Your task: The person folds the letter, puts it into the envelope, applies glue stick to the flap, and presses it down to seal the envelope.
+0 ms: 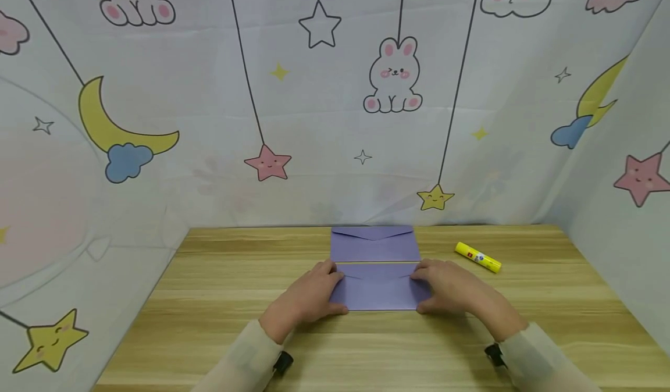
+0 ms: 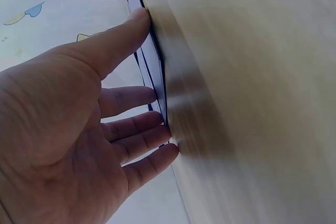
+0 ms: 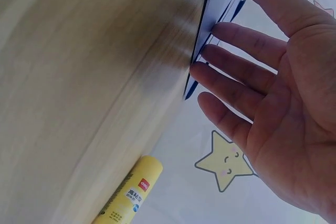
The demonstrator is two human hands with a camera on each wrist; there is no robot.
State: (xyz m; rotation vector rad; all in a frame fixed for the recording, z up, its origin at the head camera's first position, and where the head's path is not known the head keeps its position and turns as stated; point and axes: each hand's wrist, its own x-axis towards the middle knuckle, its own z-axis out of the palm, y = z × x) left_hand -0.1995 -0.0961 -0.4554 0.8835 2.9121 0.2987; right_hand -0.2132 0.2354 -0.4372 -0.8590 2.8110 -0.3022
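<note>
Two purple envelopes lie on the wooden table, one behind the other. The near envelope (image 1: 380,290) is flat between both hands, and the far envelope (image 1: 374,249) lies just behind it with its pointed flap edge showing. My left hand (image 1: 311,293) touches the near envelope's left side, thumb at the front corner and fingers extended; the left wrist view shows the fingertips (image 2: 169,132) along its thin edge. On the right side my right hand (image 1: 451,286) does likewise, its straight fingers (image 3: 239,69) against the edge in the right wrist view.
A yellow glue stick (image 1: 478,257) lies on the table (image 1: 235,287) behind and to the right of my right hand. White cloth (image 1: 324,118) printed with stars, moons and rabbits hangs behind the table and at both sides.
</note>
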